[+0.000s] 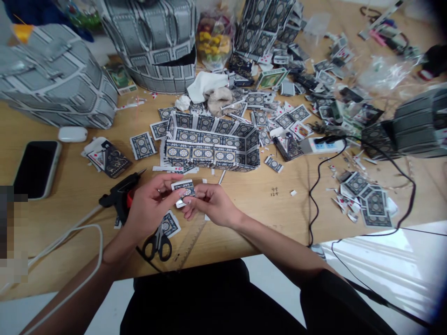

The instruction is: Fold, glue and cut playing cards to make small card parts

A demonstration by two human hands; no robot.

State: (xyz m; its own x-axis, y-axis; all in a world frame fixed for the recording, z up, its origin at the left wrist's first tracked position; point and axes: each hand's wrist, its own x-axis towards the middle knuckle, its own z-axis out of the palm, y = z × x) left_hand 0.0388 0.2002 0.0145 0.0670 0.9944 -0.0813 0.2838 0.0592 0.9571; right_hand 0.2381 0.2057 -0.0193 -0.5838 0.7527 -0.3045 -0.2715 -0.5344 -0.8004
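Note:
Between my two hands is a playing card point(183, 186) with a blue patterned back, held just above the table. My left hand point(152, 200) pinches it from the left, thumb on its face. From the right, my right hand point(211, 202) grips the same card by its lower right part, thumb and fingers pressed together. Whether it is one card or a few stacked cannot be made out. Beyond the hands stands an open box built of folded playing cards point(213, 153). Below my left hand lie black-handled scissors point(159, 244), a card point(170, 224) and a clear ruler point(190, 244).
A black glue gun point(120, 190) lies left of my left hand, with a white cable. Further left are a phone point(37, 170) and a card pack point(110, 158). Large card-woven bags point(150, 46) stand behind. Loose cards and scraps cover the back right; a black cord point(314, 200) crosses the right.

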